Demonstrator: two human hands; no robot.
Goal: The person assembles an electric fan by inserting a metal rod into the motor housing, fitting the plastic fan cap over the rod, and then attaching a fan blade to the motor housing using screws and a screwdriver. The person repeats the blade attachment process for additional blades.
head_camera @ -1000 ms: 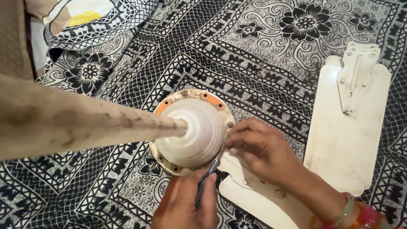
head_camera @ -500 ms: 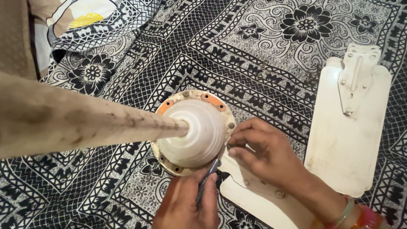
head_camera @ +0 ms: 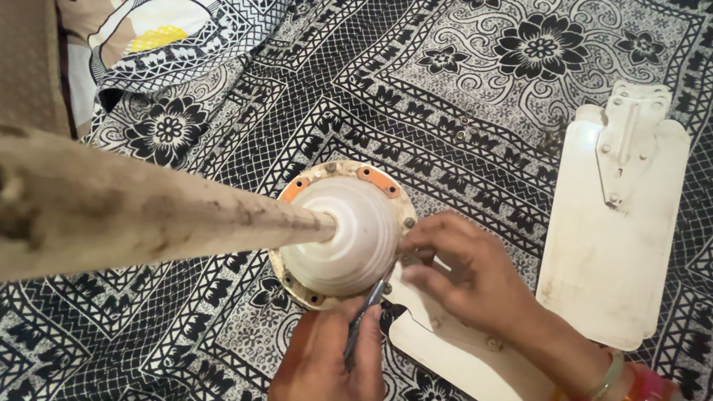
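Screwdriver (head_camera: pixel 362 316) gripped in left hand (head_camera: pixel 326 378), tip at fan motor (head_camera: pixel 344 232) rim. Right hand (head_camera: pixel 459 273) pinches the rim beside fan blade (head_camera: pixel 458 348); second blade (head_camera: pixel 612 228) lies apart.

Views: one only, head-worn; no second view, so nothing shared.
Position: above the patterned bedsheet (head_camera: pixel 462 33), over the person's own hands.
Facing: steeply down and slightly forward; far edge of frame is away from the person.
Nearness: close; fan rod (head_camera: pixel 114 215) looms large and blurred at left, rising toward the lens.
Frame centre: fan motor hub (head_camera: pixel 344 232).
Near edge: left hand (head_camera: pixel 326 378), right hand (head_camera: pixel 468 272).
Right side: loose fan blade (head_camera: pixel 613 237).
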